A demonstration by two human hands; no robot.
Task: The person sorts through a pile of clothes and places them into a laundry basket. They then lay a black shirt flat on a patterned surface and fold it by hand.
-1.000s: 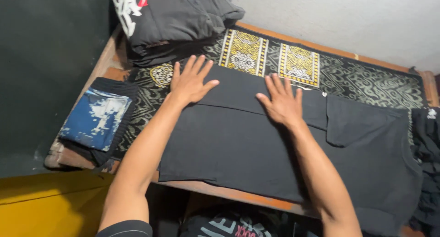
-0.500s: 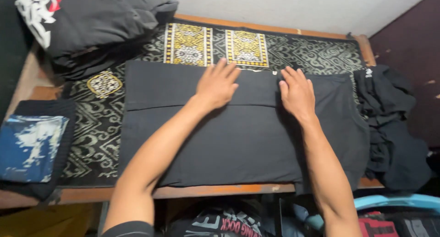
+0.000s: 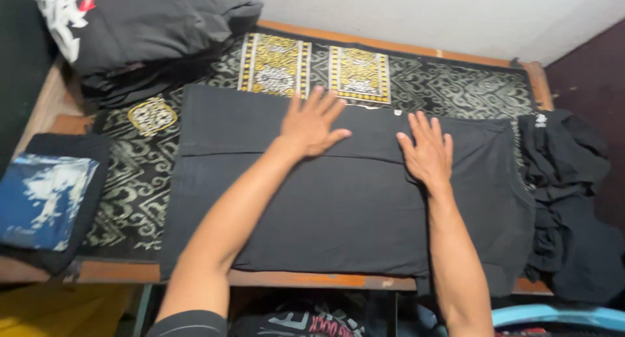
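Note:
A black shirt (image 3: pixel 338 213) lies flat on a patterned black, gold and white cloth (image 3: pixel 443 83) covering a wooden table. Its far edge is folded over along the length. My left hand (image 3: pixel 311 123) presses flat on that folded strip near the middle, fingers spread. My right hand (image 3: pixel 428 153) lies flat on the same strip a little to the right, fingers apart. Neither hand grips the fabric.
A stack of folded dark shirts (image 3: pixel 137 31) sits at the back left. A folded blue and white garment (image 3: pixel 42 200) on black cloth lies at the left edge. A crumpled pile of black clothes (image 3: pixel 573 194) lies at the right. A pale wall runs behind the table.
Both hands have slid rightward along the shirt's folded strip over the last second, and the shirt's right end now lies flat. The camera has swung right.

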